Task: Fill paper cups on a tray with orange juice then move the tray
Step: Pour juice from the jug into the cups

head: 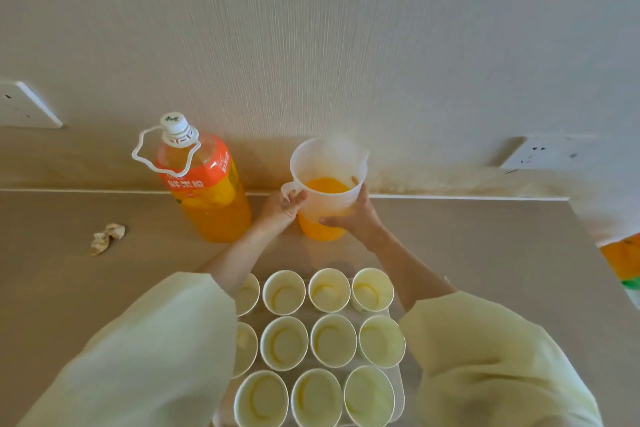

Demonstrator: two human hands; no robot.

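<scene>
A clear plastic jug (329, 163), about 1/2 full of orange juice, sits at 12 o'clock from the tray (399, 402); whether it rests on the tabletop (485, 253) or is just lifted, I cannot tell. The left grip (282, 206) curls round the jug's handle at its 9 o'clock side, and the right grip (356, 215) wraps the jug's wall at 3 o'clock. The paper cups (333, 340) stand upright in close rows on the tray, 11 in view, some partly hidden by a pale sleeve. A capped juice bottle (204, 184) stands at 9 o'clock of the jug, with a crumpled scrap (107, 237) farther toward 9 o'clock.
</scene>
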